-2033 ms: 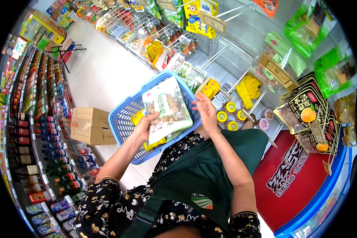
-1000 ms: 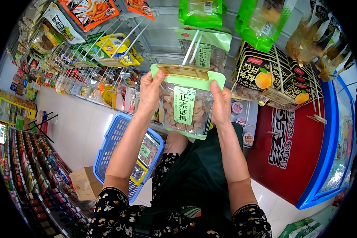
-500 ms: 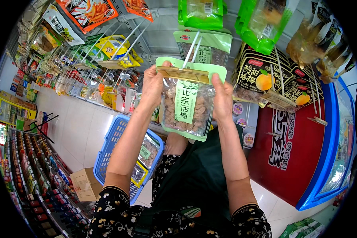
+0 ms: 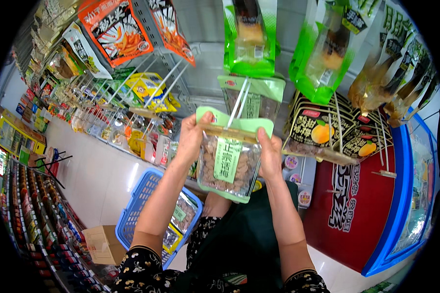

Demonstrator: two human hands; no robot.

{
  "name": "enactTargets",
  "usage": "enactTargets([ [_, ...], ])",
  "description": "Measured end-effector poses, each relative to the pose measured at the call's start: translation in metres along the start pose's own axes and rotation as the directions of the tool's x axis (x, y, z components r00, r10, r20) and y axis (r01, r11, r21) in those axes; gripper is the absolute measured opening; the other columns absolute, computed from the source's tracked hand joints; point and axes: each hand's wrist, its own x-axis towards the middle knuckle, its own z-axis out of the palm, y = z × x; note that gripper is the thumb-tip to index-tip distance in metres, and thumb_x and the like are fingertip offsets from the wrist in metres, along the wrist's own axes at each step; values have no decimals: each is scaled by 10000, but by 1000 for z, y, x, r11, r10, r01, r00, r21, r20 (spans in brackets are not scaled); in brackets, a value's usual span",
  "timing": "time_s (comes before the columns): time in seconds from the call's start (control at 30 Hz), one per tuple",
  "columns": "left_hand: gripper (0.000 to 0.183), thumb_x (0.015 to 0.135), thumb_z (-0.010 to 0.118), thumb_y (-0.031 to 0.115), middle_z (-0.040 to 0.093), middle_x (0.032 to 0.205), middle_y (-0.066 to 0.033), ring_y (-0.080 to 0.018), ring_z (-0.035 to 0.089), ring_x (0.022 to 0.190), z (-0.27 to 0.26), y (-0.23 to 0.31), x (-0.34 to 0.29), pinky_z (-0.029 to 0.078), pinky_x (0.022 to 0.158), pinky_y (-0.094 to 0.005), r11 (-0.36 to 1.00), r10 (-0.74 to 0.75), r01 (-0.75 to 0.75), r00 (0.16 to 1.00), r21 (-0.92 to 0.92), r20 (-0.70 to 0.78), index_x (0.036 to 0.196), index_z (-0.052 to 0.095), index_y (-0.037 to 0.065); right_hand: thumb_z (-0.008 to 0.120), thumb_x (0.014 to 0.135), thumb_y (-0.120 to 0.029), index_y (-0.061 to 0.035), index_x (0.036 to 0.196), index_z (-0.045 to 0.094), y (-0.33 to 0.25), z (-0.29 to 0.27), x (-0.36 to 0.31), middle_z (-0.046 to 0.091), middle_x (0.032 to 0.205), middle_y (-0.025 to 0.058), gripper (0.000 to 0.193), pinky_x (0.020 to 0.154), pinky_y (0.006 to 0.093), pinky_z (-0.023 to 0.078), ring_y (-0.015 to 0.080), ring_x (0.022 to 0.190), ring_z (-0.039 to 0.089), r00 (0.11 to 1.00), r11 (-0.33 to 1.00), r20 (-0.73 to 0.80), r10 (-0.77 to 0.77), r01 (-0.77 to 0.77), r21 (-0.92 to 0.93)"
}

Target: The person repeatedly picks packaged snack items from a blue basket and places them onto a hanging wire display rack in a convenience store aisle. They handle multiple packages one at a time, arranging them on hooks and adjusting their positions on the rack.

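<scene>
A clear bag of dried plums [image 4: 228, 163] with a pale green top and label is held upright before me. My left hand [image 4: 189, 139] pinches its upper left corner, and my right hand [image 4: 271, 151] grips the upper right corner, thumb on the front. A white metal display hook [image 4: 240, 101] comes down to the bag's top edge. The brown price-tag holder [image 4: 228, 133] at the hook's end lies across the front of the bag; whether the hook passes through the bag's hole I cannot tell. Another pale green bag [image 4: 274, 93] hangs behind it on the rack.
A blue basket [image 4: 132, 212] holding packaged snacks stands at lower left, beside a cardboard box [image 4: 102, 244]. Green-and-white snack bags [image 4: 249, 41] hang above. Black bags [image 4: 322, 127] hang at right, over a red panel [image 4: 322, 195] and a blue-framed freezer [image 4: 401, 195].
The bag and both hands sit lower in the picture, and the rack and basket have shifted down too. The bag tilts slightly more, and both hands still grip its top corners.
</scene>
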Motion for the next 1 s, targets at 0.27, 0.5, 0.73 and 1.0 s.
enactTargets([
  [0.27, 237, 882, 593, 257, 594, 737, 21, -49, 481, 661, 8, 11, -11, 375, 602, -221, 998, -61, 61, 998, -22, -11, 807, 626, 34, 506, 934, -242, 44, 956, 630, -11, -3, -3, 642, 921, 59, 312, 709, 250, 443, 91, 795, 560, 999, 999, -25, 42, -41, 10],
  [0.5, 212, 867, 617, 242, 622, 730, -2, -58, 532, 604, 14, 13, -11, 416, 544, -214, 985, -107, 100, 994, -140, -38, 832, 646, 35, 500, 939, -239, 38, 970, 622, -16, -1, -5, 638, 936, 61, 305, 715, 251, 451, 91, 791, 563, 996, 997, -52, 75, -73, 37],
  [0.73, 201, 872, 603, 230, 621, 751, -2, -68, 545, 636, 13, 10, -1, 428, 583, -221, 983, -140, 136, 990, -120, -27, 830, 636, 37, 498, 934, -248, 39, 969, 624, -13, -1, 2, 652, 917, 76, 316, 709, 254, 472, 99, 789, 591, 996, 999, -79, 51, -50, 20],
  [1.0, 228, 889, 576, 246, 617, 780, 5, -50, 520, 719, 28, -16, 49, 427, 644, -230, 997, -74, 74, 996, -8, -58, 887, 631, 25, 568, 891, -138, 36, 1032, 572, 2, -14, 37, 610, 827, 44, 224, 675, 233, 419, 71, 733, 491, 901, 766, -122, -415, 274, -582],
])
